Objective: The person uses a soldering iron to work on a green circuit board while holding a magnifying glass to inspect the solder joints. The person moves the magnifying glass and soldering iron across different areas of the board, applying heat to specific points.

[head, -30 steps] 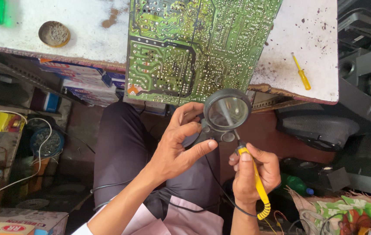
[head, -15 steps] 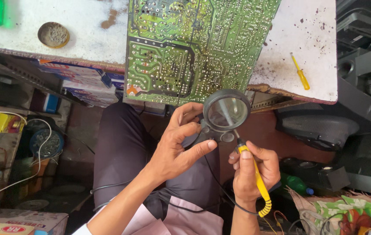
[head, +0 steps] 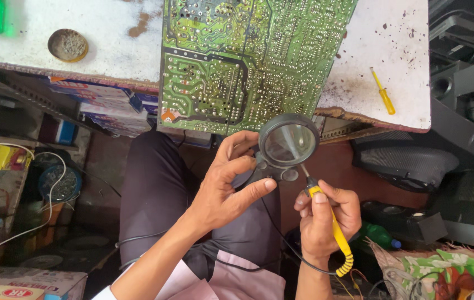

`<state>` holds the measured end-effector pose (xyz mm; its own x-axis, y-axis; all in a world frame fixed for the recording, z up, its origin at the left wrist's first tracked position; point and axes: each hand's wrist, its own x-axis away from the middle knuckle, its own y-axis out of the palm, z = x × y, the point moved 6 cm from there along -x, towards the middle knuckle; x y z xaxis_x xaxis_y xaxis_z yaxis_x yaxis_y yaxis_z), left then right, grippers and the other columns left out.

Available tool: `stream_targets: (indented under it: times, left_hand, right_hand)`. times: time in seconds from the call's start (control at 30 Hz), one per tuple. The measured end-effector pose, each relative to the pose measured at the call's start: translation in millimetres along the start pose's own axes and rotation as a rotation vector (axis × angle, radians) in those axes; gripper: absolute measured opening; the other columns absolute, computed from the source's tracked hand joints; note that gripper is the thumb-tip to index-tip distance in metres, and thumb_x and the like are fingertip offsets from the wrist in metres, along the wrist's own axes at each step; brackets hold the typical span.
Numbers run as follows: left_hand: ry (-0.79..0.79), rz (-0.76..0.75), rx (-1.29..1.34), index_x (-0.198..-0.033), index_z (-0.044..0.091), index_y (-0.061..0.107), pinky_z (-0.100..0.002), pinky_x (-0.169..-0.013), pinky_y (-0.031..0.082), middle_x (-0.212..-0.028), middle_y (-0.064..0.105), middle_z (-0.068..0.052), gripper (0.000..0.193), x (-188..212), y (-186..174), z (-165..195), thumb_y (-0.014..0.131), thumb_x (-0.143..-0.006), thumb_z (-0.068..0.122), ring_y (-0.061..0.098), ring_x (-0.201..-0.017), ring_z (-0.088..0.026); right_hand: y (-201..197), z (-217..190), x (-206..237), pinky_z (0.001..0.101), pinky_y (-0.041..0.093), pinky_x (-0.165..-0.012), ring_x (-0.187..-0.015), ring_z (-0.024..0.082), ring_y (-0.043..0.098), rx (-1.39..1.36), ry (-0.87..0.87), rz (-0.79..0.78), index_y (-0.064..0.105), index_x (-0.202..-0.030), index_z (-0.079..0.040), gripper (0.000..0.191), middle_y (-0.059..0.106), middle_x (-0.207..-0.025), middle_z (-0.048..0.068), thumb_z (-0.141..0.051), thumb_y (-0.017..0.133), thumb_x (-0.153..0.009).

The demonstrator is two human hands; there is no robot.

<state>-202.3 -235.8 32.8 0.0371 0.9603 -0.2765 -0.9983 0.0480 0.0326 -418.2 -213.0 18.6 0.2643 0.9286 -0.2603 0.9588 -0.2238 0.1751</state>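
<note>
Left hand (head: 223, 191) is gripping a black magnifying glass (head: 288, 143) at the near edge of the green circuit board (head: 248, 61). Right hand (head: 325, 222) is clasping a yellow soldering iron (head: 328, 219), tip under the lens. Risk: tip slipping, bridging close joints. The board is overhanging the white table (head: 109, 50); room is lying open to the right.

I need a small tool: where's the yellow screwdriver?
The yellow screwdriver lies on the white table's right end, right of the green circuit board.
</note>
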Motion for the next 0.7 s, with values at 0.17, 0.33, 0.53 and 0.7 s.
stream_targets:
  times: [0.17,0.33,0.53,0.7]
  left_hand:
    - [-0.009,-0.004,-0.002,-0.095,-0.003,0.064,-0.047,-0.118,0.045,-0.153,0.043,-0.024,0.034,0.1,-0.1,0.2,0.082,-0.091,0.026,0.050,-0.146,-0.041]
    - [-0.011,-0.003,-0.007,-0.097,-0.003,0.065,-0.048,-0.119,0.044,-0.153,0.044,-0.024,0.035,-0.4,0.3,1.3,0.082,-0.091,0.027,0.050,-0.145,-0.041]
    - [-0.011,-0.002,0.004,-0.098,-0.002,0.065,-0.047,-0.118,0.045,-0.154,0.043,-0.024,0.034,-0.9,0.7,0.9,0.082,-0.091,0.027,0.050,-0.146,-0.041]
    - [0.008,0.000,-0.019,-0.098,-0.002,0.065,-0.047,-0.119,0.044,-0.154,0.044,-0.024,0.034,-0.6,0.3,0.7,0.082,-0.091,0.026,0.051,-0.145,-0.041]
  right_hand:
    - [0.2,-0.1,-1.8,0.0246,0.046,-0.056,-0.062,0.016,0.060,0.038,-0.039,-0.009,0.060,-0.111,0.001,0.013,0.064,-0.075,0.012,-0.001,0.061,-0.098]
    - [2.3,-4.1,4.1,0.0249,0.050,-0.063,-0.068,0.014,0.061,0.178,-0.114,-0.035,0.060,-0.112,0.002,0.013,0.066,-0.084,0.013,-0.002,0.061,-0.100]
    - [5.0,-5.9,6.9,0.0240,0.050,-0.067,-0.072,0.012,0.061,0.291,-0.163,-0.062,0.060,-0.115,0.004,0.016,0.069,-0.088,0.014,-0.002,0.061,-0.100]
    - [8.9,-12.4,7.0,0.0276,0.056,-0.077,-0.082,0.016,0.067,0.355,-0.237,-0.121,0.060,-0.115,0.004,0.017,0.068,-0.097,0.015,0.002,0.061,-0.099]
